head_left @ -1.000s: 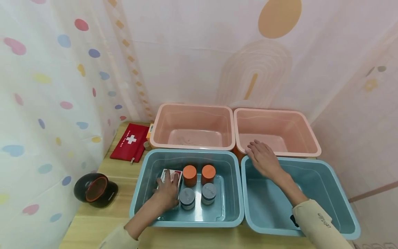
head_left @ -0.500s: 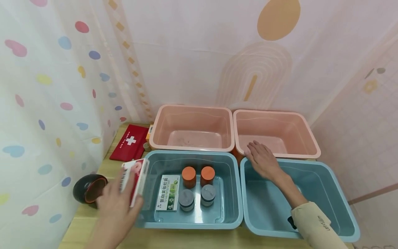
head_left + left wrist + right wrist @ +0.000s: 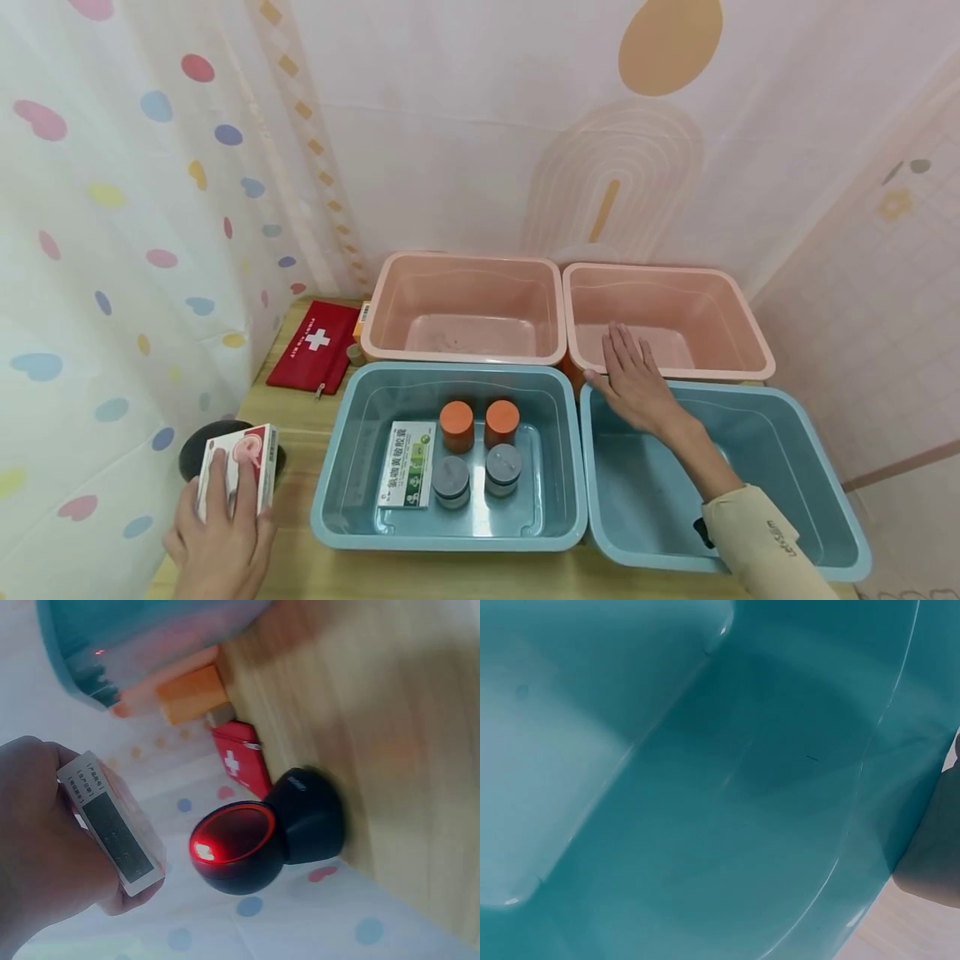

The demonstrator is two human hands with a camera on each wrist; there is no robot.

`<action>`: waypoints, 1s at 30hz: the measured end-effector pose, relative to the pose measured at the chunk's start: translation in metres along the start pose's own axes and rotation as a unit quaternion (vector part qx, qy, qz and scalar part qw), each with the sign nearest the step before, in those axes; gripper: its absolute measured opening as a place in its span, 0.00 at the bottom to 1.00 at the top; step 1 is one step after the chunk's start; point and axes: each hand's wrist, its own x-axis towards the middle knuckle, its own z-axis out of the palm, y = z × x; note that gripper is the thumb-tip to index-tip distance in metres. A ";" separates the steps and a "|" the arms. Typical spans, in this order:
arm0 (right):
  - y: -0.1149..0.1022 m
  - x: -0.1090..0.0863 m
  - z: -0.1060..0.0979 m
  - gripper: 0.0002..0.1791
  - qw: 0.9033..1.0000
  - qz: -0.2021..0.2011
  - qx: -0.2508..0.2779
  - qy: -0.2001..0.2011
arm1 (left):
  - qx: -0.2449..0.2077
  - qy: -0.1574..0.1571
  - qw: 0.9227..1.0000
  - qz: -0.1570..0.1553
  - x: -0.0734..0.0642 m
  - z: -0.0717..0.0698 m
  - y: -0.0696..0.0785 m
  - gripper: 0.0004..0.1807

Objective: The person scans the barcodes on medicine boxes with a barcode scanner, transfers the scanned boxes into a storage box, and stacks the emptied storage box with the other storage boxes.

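My left hand (image 3: 221, 537) grips a small white and red medicine box (image 3: 264, 450) at the far left, held over the black barcode scanner (image 3: 193, 454). In the left wrist view the box's printed end (image 3: 116, 832) faces the camera, and the scanner's round window (image 3: 232, 834) glows red. With fingers straight, my right hand (image 3: 637, 392) lies over the meeting rims of the right pink bin (image 3: 750, 342) and right blue bin (image 3: 832, 475). Only a little of that hand (image 3: 934, 847) shows at the edge of the right wrist view.
The left blue bin (image 3: 576, 500) holds a white-green medicine box (image 3: 406, 467), two orange-capped bottles (image 3: 457, 417) and two grey-lidded jars (image 3: 451, 477). Behind it stands the left pink bin (image 3: 382, 317). A red first aid pouch (image 3: 311, 346) lies on the wooden table (image 3: 307, 450).
My left hand has taken the white and red box out of the left blue bin and moved it left to the scanner. The right hand's fingers have shifted slightly, staying by the rims.
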 end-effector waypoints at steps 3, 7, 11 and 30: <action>-0.001 0.000 -0.001 0.45 1.000 0.003 -0.004 -0.004 | -0.004 0.021 1.000 0.009 -0.003 0.009 -0.006 0.38; -0.002 -0.001 -0.002 0.45 1.000 0.006 -0.003 -0.006 | 0.007 0.003 1.000 0.001 -0.005 0.017 -0.008 0.38; -0.001 -0.001 -0.002 0.46 1.000 0.005 0.000 -0.005 | 0.013 -0.009 1.000 -0.011 -0.007 0.020 -0.011 0.35; -0.001 -0.003 -0.003 0.50 1.000 -0.002 0.013 0.000 | 0.050 -0.065 0.997 -0.007 -0.006 0.019 -0.009 0.43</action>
